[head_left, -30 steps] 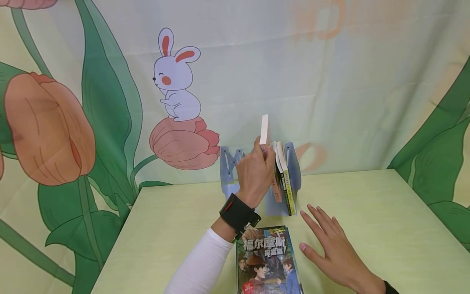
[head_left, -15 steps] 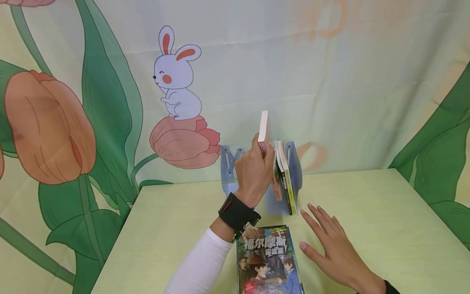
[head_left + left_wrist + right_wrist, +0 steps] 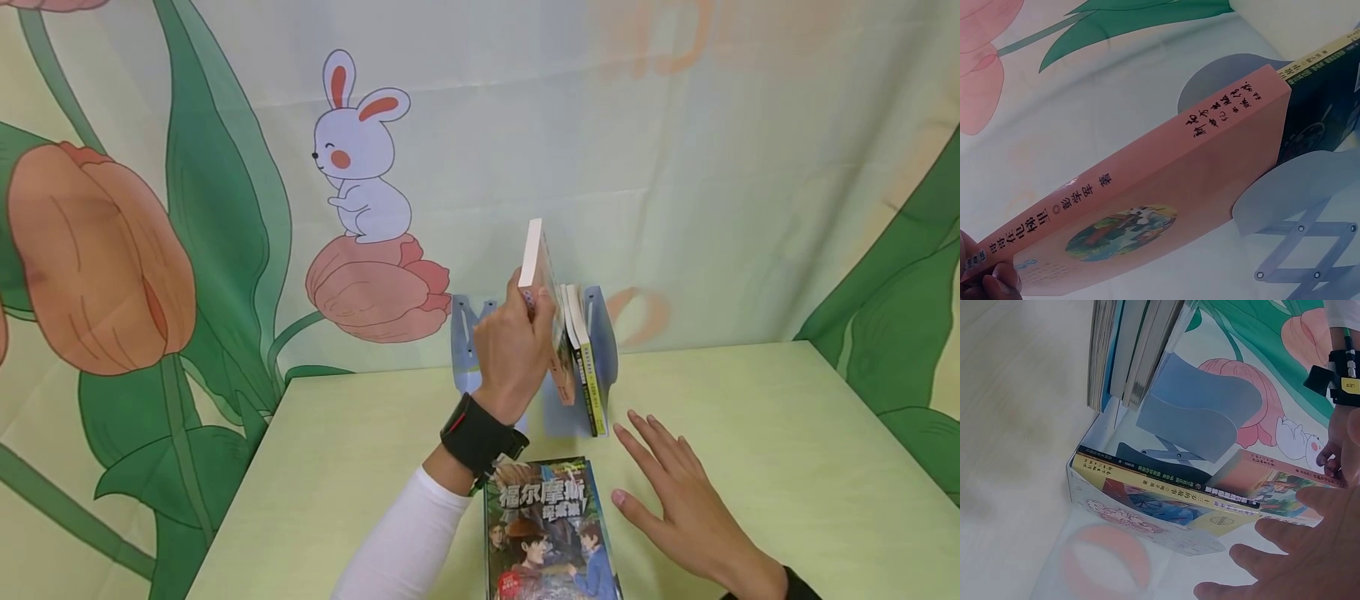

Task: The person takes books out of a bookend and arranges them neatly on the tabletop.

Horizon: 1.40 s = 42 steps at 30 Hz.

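Note:
My left hand [image 3: 516, 350] grips a salmon-pink paperback book [image 3: 1166, 162] by its upper end, fingers and thumb on either side of the spine. The book leans, its lower end between the ends of a blue expandable bookend [image 3: 600, 350]. Just to its right in the head view, a yellow-spined book [image 3: 592, 387] and a black-spined book [image 3: 1166, 477] stand against the bookend's right plate. My right hand [image 3: 682, 508] hovers over the table right of the bookend, fingers spread, holding nothing. Part of the bookend is hidden behind my left hand.
A stack of books [image 3: 551, 525] lies flat at the table's front, below my left forearm, its top cover showing illustrated figures. The pale yellow table [image 3: 757, 400] ends at a cloth backdrop [image 3: 720, 208] printed with tulips and a rabbit.
My left hand has drawn the top of the pink book slightly up and to the left, so it tilts more. My right hand has stayed nearly still.

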{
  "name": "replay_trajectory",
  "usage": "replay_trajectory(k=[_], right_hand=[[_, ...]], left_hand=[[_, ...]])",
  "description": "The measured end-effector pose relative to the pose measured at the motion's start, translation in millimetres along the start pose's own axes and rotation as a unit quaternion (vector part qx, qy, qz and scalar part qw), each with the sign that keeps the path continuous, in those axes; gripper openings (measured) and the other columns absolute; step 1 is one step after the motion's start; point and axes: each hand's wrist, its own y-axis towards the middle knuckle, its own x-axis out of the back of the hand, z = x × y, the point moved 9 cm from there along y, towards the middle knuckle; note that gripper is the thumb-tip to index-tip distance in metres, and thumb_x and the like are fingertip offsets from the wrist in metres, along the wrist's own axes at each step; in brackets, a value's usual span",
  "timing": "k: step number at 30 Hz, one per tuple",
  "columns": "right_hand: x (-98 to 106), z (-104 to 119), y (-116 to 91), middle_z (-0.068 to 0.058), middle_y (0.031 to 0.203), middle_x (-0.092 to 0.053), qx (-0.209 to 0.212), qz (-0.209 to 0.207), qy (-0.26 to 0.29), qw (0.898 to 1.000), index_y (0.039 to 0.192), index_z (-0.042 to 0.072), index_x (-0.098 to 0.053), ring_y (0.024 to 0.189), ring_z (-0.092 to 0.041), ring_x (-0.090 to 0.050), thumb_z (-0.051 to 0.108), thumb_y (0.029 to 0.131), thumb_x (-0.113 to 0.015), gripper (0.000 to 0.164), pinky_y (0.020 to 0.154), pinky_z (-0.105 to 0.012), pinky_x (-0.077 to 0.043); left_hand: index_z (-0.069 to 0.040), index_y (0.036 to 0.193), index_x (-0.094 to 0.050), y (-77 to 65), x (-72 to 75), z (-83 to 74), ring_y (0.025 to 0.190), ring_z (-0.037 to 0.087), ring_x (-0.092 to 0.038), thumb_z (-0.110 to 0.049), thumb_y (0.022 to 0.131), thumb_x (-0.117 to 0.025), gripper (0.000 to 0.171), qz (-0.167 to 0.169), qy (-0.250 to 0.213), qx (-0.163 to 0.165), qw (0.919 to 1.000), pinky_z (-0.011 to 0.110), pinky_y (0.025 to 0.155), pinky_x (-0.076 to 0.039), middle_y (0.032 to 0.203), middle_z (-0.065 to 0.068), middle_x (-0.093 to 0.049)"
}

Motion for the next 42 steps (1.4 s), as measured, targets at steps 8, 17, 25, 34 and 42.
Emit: replay_trajectory(k=[8,17,25,34,42], right_hand=[[1,0,0,0.001,0.164,-0.022,-0.002,-0.001,0.006,1.000,0.156,0.034,-0.026,0.151,-0.031,-0.019,0.039,0.094,-0.063,0.072,0.115,-0.063,-0.016],[3,1,1,-0.001,0.164,-0.023,0.002,-0.006,0.012,1.000,0.156,0.034,-0.024,0.151,-0.031,-0.019,0.039,0.094,-0.063,0.073,0.115,-0.062,-0.016],[6,4,1,0.000,0.164,-0.023,0.006,-0.013,0.014,1.000,0.156,0.033,-0.024,0.151,-0.030,-0.019,0.038,0.094,-0.064,0.074,0.118,-0.059,-0.015],[14,9,4,-0.001,0.163,-0.026,0.018,-0.034,0.030,0.999,0.157,0.030,-0.024,0.150,-0.027,-0.023,0.031,0.092,-0.067,0.077,0.116,-0.056,-0.020],[28,19,10,-0.004,0.162,-0.028,0.057,-0.075,0.052,0.994,0.157,0.021,-0.026,0.148,-0.023,-0.027,0.022,0.089,-0.069,0.080,0.107,-0.055,-0.029]], left_hand=[[0.000,0.133,-0.054,-0.6,7.1,2.4,0.039,0.011,-0.034,-0.028,0.102,-0.043,0.043,-0.013,-0.016,0.004,0.9998,0.021,0.041,-0.020,0.052,0.002,-0.043],[0.003,0.133,-0.054,-3.6,16.7,2.7,0.040,0.011,-0.032,-0.027,0.102,-0.043,0.045,-0.030,-0.016,-0.003,0.9994,0.023,0.044,-0.018,0.052,0.003,-0.043],[0.004,0.129,-0.056,-6.4,31.4,-0.2,0.039,0.010,-0.030,-0.024,0.100,-0.043,0.043,-0.066,-0.024,-0.021,0.9973,0.022,0.043,-0.017,0.050,0.004,-0.042],[0.004,0.115,-0.060,-12.2,45.1,-1.3,0.041,0.008,-0.023,-0.021,0.099,-0.045,0.033,-0.089,-0.033,-0.039,0.9947,0.021,0.045,-0.015,0.051,0.001,-0.036],[0.005,0.116,-0.060,-18.8,55.2,-2.3,0.041,0.007,-0.021,-0.018,0.098,-0.047,0.032,-0.106,-0.032,-0.051,0.9926,0.021,0.045,-0.014,0.051,0.001,-0.035]])
